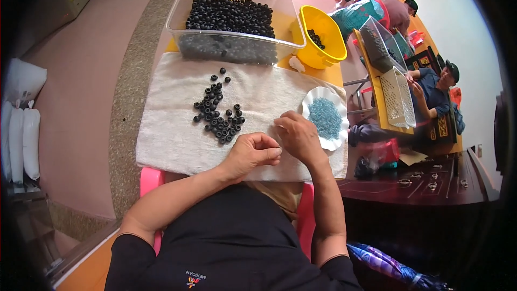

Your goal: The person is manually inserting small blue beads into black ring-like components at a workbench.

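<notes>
The left hand (249,153) is closed, thumb pressed against the bent forefinger; whether something fine sits in that pinch is too small to tell. Just beside it, the right hand (301,136) is palm down with its fingers curled toward the left; how far it is open, and whether it has hold of anything, I cannot tell. Both are over a whitish cloth (172,129). Beyond the left hand, loose black beads (221,126) lie in an uneven patch on the cloth, a few straying toward the far side. Near the right hand, on its right, a white scalloped dish (340,139) holds a heap of small pale-blue beads (325,118). The cloth covers much of a yellow bench (326,75), and past it stands a clear bin (180,11) with many more black beads inside. Right of the bin, a yellow tub (307,56) holds a small group of dark beads. Farther right, a second table carries a white perforated basket (398,97), with a person in a dark cap seated beside it. White sacks (24,140) stand at the far left, and a purple-blue umbrella (393,269) lies at lower right.
</notes>
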### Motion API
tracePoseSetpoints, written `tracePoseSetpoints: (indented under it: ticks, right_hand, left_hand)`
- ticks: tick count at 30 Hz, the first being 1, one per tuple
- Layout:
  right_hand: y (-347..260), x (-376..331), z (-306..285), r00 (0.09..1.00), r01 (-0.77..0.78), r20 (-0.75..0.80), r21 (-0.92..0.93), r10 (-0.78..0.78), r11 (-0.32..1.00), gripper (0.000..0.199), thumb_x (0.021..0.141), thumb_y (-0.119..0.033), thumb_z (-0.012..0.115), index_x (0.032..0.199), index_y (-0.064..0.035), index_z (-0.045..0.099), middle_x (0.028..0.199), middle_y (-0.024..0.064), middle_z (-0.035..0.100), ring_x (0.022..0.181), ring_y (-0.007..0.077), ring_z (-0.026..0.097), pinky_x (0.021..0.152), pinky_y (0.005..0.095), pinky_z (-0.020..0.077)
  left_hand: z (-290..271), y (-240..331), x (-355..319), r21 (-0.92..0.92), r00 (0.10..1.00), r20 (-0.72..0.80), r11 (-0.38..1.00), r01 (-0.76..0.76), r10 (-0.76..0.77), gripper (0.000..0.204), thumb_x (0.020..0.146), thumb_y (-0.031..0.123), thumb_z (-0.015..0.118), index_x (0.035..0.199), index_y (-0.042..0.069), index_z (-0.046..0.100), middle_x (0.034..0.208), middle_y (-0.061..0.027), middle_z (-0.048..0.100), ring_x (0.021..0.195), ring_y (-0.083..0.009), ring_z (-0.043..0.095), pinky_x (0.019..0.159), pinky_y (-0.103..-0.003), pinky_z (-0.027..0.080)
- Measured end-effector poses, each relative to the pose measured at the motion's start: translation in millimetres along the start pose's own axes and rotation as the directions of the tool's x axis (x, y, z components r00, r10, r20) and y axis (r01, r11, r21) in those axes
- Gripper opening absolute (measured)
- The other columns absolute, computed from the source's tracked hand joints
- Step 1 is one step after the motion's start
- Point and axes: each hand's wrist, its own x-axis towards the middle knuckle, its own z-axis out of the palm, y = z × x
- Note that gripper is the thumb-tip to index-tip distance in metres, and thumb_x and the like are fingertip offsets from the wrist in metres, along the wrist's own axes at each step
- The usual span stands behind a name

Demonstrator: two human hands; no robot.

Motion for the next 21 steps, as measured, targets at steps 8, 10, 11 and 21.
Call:
tracePoseSetpoints:
  ticks: [8, 10, 11, 21]
  right_hand:
    - [-23.7, 55.5, 2.2, 0.990, 0.110, 0.069, 0.175, -0.124, 0.978, 0.010, 0.083, -0.008, 0.067, 0.092, -0.0063, 0.070, 0.092, 0.0104, 0.067, 0.083, 0.0317, 0.066, 0.072, 0.0383, 0.0525]
    - [-25.5, 68.9, 10.6, 0.978, 0.145, 0.130, 0.143, -0.164, 0.979, 0.012, 0.084, -0.009, 0.065, 0.094, -0.0066, 0.071, 0.093, 0.0110, 0.067, 0.084, 0.0325, 0.066, 0.073, 0.0393, 0.0522]
    - [-26.9, 74.6, 13.2, 0.972, 0.151, 0.160, 0.144, -0.173, 0.978, 0.014, 0.084, -0.009, 0.063, 0.096, -0.0064, 0.071, 0.094, 0.0116, 0.067, 0.085, 0.0329, 0.066, 0.075, 0.0398, 0.0522]
    - [-45.9, 121.9, 43.1, 0.961, 0.116, 0.231, 0.170, -0.154, 0.979, 0.020, 0.083, -0.017, 0.067, 0.099, -0.0069, 0.072, 0.100, 0.0123, 0.068, 0.090, 0.0336, 0.066, 0.080, 0.0413, 0.0521]
  left_hand:
    - [-0.4, -3.0, 0.2, 0.002, 1.000, -0.012, 1.000, -0.014, 0.014, 0.013, 0.088, 0.004, 0.070, 0.099, -0.001, 0.065, 0.091, -0.0083, 0.067, 0.080, -0.0149, 0.066, 0.076, -0.029, 0.057]
    - [-0.4, -2.9, 0.6, 0.038, 0.998, 0.031, 0.998, -0.050, 0.048, 0.015, 0.089, 0.007, 0.070, 0.099, -0.002, 0.065, 0.088, -0.0065, 0.067, 0.080, -0.0127, 0.065, 0.075, -0.026, 0.057]
    - [-0.5, -2.2, 0.8, 0.037, 0.998, 0.027, 0.998, -0.052, 0.051, 0.015, 0.089, 0.007, 0.070, 0.099, -0.002, 0.065, 0.088, -0.0065, 0.067, 0.080, -0.0127, 0.065, 0.075, -0.026, 0.057]
    - [-2.5, -3.0, 1.3, 0.044, 0.999, 0.031, 0.999, -0.013, 0.011, 0.019, 0.089, 0.008, 0.070, 0.102, -0.004, 0.064, 0.092, -0.0094, 0.067, 0.081, -0.0152, 0.066, 0.076, -0.028, 0.057]
